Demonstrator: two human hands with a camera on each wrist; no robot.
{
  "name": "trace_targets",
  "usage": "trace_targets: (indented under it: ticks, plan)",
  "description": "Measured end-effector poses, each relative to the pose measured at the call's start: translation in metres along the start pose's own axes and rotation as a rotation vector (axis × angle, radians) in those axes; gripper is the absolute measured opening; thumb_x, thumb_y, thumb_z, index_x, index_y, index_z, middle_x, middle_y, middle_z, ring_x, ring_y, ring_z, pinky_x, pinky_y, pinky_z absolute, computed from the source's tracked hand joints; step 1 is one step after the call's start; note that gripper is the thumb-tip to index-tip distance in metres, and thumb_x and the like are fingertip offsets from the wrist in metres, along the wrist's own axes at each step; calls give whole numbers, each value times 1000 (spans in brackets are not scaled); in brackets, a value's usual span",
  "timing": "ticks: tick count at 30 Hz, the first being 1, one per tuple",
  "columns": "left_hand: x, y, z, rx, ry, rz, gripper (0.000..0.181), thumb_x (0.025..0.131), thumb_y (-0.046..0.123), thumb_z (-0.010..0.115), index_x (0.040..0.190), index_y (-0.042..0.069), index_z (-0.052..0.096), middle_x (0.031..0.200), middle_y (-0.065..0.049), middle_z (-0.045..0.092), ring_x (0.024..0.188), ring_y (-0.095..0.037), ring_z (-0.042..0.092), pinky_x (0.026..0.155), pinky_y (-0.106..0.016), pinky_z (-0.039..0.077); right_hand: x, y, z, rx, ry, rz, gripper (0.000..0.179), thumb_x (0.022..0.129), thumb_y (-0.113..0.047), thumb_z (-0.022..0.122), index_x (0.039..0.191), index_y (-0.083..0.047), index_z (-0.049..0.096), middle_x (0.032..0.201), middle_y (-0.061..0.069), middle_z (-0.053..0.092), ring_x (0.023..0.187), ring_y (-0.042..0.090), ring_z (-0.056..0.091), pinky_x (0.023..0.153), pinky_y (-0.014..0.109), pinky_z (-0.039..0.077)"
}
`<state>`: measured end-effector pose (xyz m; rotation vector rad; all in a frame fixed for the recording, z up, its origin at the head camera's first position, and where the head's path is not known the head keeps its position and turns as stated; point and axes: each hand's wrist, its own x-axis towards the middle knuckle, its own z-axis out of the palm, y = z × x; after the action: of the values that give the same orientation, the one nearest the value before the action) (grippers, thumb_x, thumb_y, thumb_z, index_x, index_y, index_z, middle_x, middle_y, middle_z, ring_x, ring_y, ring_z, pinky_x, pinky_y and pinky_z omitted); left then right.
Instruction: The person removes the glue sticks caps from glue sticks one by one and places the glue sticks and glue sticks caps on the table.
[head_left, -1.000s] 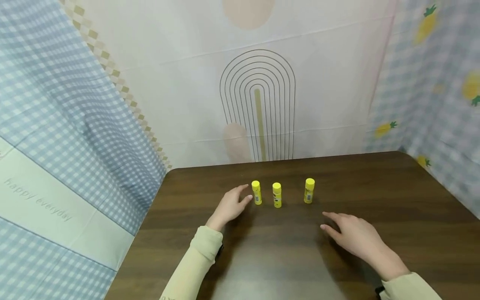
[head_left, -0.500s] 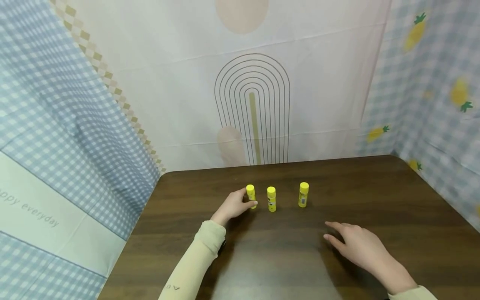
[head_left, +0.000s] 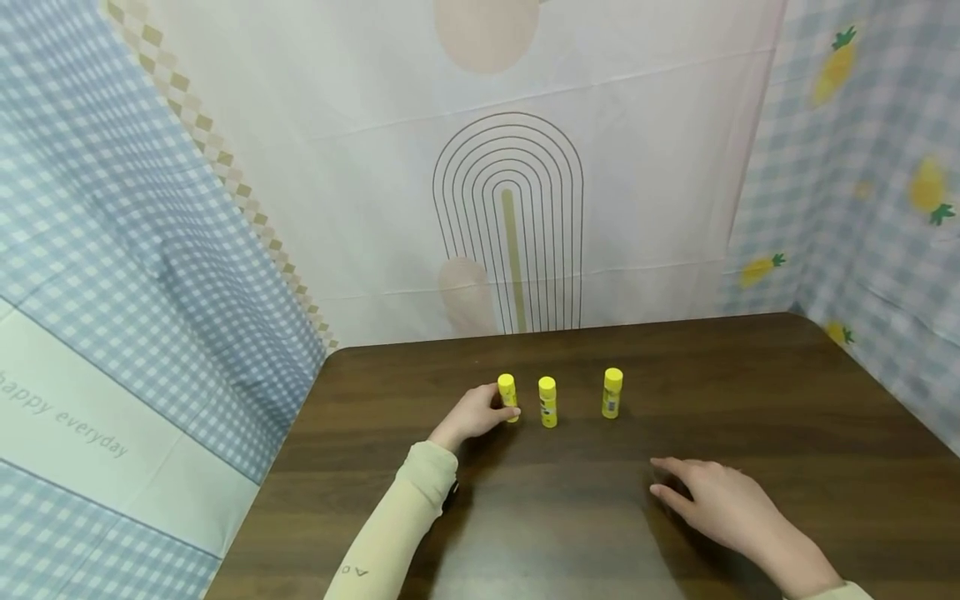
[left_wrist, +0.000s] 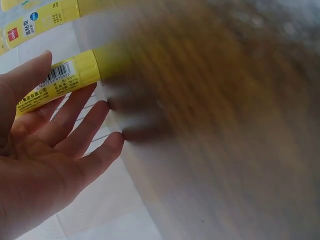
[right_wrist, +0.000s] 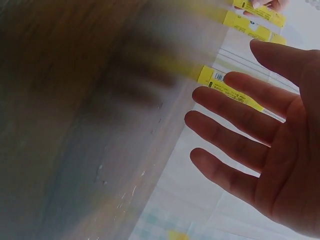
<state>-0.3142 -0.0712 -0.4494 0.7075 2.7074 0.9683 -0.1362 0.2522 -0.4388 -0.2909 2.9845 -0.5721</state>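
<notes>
Three yellow glue sticks stand upright on the brown table. Around the leftmost glue stick (head_left: 507,386) my left hand (head_left: 474,412) has its thumb in front and its fingers behind, gripping it; the left wrist view shows the barcode label on this glue stick (left_wrist: 75,77) beside the thumb. Just right of it stands the middle glue stick (head_left: 549,403), untouched. The right glue stick (head_left: 612,394) is set further apart. My right hand (head_left: 723,504) hovers low over the table, nearer to me than the right glue stick, fingers extended and holding nothing.
The dark wood-grain table (head_left: 570,500) reaches back to a pale cloth (head_left: 360,208) printed with arches. Blue checked cloth (head_left: 150,250) hangs at the left, and checked cloth with pineapples (head_left: 885,208) at the right.
My left hand has moved right to the leftmost glue stick and closed its thumb and fingers around it. The right hand has drawn slightly back toward me. The glue sticks still stand in place.
</notes>
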Motion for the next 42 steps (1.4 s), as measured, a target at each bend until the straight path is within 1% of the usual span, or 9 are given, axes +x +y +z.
trace_targets:
  ticks: [7,12,16,22,26,32,35,37,42]
  plan:
    - [-1,-3,4,-20,6,-2,19,96,26,71,102,9,66,97,-3,70,88,-16,62,82,-36,51,0,0,2,18,-23,1,51,95,-42,68,132,-7,65,120,17,69,103,37,68,74,57,55]
    - [1,-3,0,-40,31,-4,25,97,31,69,107,8,66,100,-5,69,90,-18,61,82,-38,51,1,0,2,26,-27,8,50,95,-42,69,131,-7,66,120,17,69,99,36,70,66,50,55]
    - [0,2,-17,-60,80,1,30,99,34,66,110,7,65,97,-6,67,85,-17,60,77,-36,51,3,-2,3,31,-21,-7,51,95,-42,68,132,-7,65,120,17,69,99,35,70,66,49,55]
    - [-4,13,-53,-87,160,28,33,101,37,63,113,7,63,95,-6,69,81,-16,62,71,-33,52,5,-2,2,9,-7,-16,48,95,-39,68,131,-7,66,119,16,70,99,35,69,67,50,55]
    - [-6,19,-74,-50,199,36,34,101,38,63,113,7,62,95,-6,68,82,-18,62,72,-34,51,7,0,0,-8,1,-22,48,96,-38,68,131,-6,65,119,17,70,96,34,70,68,50,55]
    - [-8,19,-88,-36,221,54,32,101,38,62,109,7,61,89,-7,64,75,-19,55,66,-31,46,10,-2,-4,-33,14,-33,48,96,-38,67,131,-4,65,119,19,69,100,38,69,73,55,55]
    - [-9,23,-88,28,218,108,28,100,36,65,105,8,61,83,-7,61,70,-18,53,62,-29,43,9,-3,-3,-62,53,-40,47,95,-38,69,129,-6,67,121,20,68,107,42,65,79,59,52]
    - [-11,31,-87,116,225,148,28,98,36,67,104,10,61,82,-6,58,70,-18,51,62,-29,42,8,-4,-2,-85,95,-52,45,94,-38,70,128,-7,68,122,21,66,112,45,62,82,63,50]
    - [-21,60,-81,332,266,223,37,93,42,70,114,12,67,87,-2,50,74,-17,46,65,-31,41,10,-6,-1,-111,145,-83,44,94,-37,71,127,-7,69,125,23,64,116,48,58,84,64,48]
